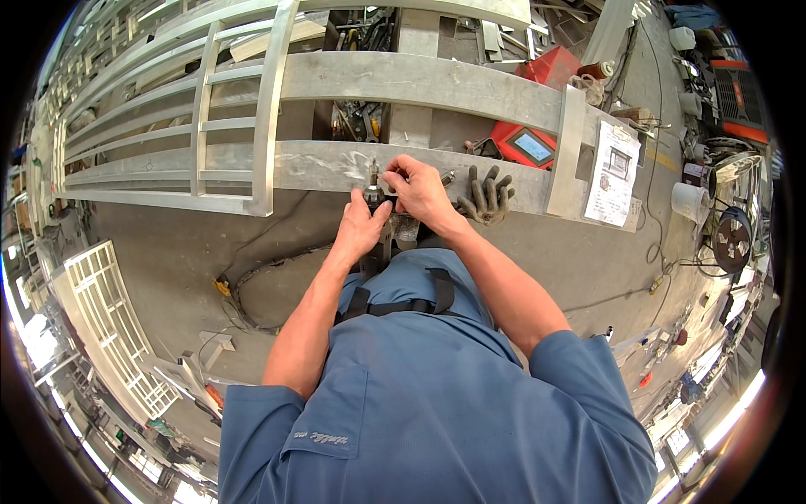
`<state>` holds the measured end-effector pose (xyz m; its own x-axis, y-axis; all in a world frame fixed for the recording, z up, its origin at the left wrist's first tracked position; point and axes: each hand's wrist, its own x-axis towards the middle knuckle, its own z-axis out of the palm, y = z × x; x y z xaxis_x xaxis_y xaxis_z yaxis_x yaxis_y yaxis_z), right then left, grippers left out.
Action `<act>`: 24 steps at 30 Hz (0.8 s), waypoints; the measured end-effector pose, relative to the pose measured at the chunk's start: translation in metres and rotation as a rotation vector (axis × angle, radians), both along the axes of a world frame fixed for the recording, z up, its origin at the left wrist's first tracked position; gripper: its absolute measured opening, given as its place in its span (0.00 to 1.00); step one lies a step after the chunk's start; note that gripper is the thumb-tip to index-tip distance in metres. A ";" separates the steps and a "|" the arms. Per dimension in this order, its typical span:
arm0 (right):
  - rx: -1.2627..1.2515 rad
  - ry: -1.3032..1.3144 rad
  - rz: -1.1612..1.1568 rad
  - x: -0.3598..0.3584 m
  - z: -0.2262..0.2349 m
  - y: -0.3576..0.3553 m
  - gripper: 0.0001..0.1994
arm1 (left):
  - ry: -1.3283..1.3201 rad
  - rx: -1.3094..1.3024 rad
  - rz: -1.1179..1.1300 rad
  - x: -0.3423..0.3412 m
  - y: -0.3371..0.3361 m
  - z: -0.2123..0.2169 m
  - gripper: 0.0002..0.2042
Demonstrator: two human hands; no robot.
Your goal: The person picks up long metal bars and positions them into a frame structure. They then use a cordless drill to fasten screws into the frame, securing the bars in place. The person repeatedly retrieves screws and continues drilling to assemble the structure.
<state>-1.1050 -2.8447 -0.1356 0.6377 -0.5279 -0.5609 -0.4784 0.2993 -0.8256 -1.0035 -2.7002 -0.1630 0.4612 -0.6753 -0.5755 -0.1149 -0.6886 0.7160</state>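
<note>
The left hand (359,225) is closed around a small dark handheld power tool (374,198), held upright against the long grey aluminium frame rail (319,166). The right hand (417,186) pinches the tool's tip. 1 pair of grey work gloves (485,195) lies just beside them on the rail. A white rectangular paper sheet (613,172) hangs on the frame's right end, near a red welding machine (527,144).

tool (374,195) body hidden in hands; tip too small; paper sheet (613,172) print unreadable

The one camera sits on my head, looking steeply down my chest. My hands work close below it. Its fisheye bends the metal frame (420,84) ahead.
</note>
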 end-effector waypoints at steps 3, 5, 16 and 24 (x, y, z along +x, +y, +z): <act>0.056 -0.068 0.004 -0.002 -0.008 -0.001 0.07 | 0.058 0.059 -0.004 0.000 -0.004 0.009 0.27; 0.064 -0.112 0.044 -0.005 -0.013 0.000 0.09 | 0.027 0.043 -0.002 -0.001 0.002 -0.005 0.28; -0.153 -0.212 0.391 -0.019 -0.011 -0.012 0.24 | 0.039 0.021 0.031 0.000 0.002 0.001 0.27; -0.293 -0.290 0.443 -0.022 -0.012 -0.015 0.21 | 0.041 0.019 0.025 0.000 -0.001 0.017 0.26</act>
<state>-1.1274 -2.8595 -0.1475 0.9373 -0.2837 -0.2023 -0.2484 -0.1370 -0.9589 -1.0031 -2.7009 -0.1457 0.4535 -0.6526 -0.6070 -0.0682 -0.7045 0.7064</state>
